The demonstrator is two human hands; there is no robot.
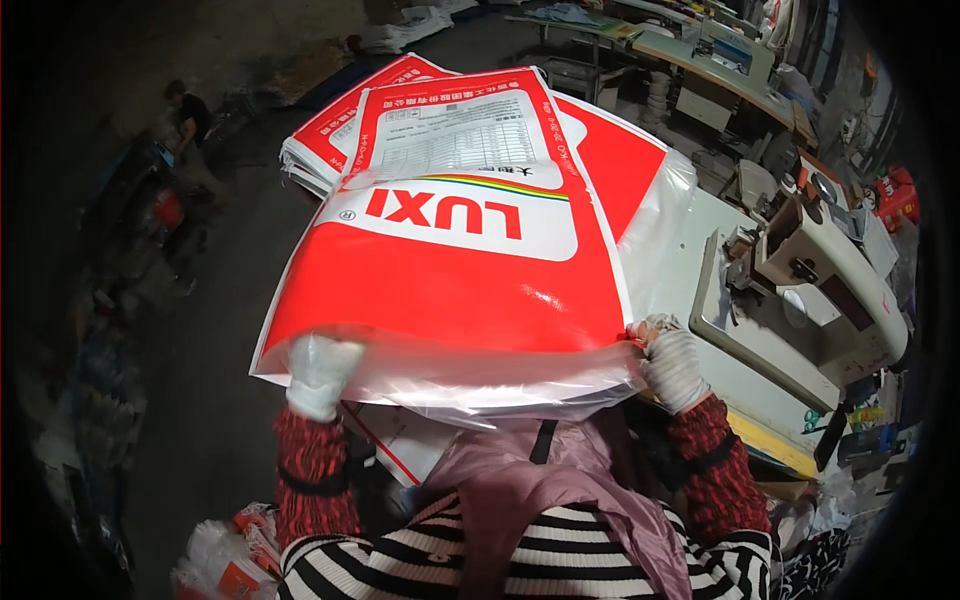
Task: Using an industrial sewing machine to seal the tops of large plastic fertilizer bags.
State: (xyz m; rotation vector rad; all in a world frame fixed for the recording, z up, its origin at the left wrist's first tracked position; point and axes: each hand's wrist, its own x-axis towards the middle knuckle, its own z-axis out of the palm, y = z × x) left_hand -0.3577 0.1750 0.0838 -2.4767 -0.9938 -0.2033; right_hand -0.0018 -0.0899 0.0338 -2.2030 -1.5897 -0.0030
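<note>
A large red and white printed plastic sack [430, 290] lies in front of me, with a clear film liner [490, 385] showing along its near edge. My right hand [672, 362], in a pale knitted glove, is closed on the sack's near right corner. At the near left edge, my white-gloved left hand [322, 375] is slightly blurred and appears closed on the sack. Between both hands the near edge bows and wrinkles. Beneath it lie more red and white sacks [325, 135], fanned out toward the far side, with clear film [665, 220] sticking out at right.
A sewing machine [820, 285] stands on the pale worktable [685, 265] at right. Green-handled scissors [811, 421] lie near its front edge. Further worktables [690, 55] stand at far right. Another person [188, 120] is at far left. Bundled sacks [225, 560] lie at lower left.
</note>
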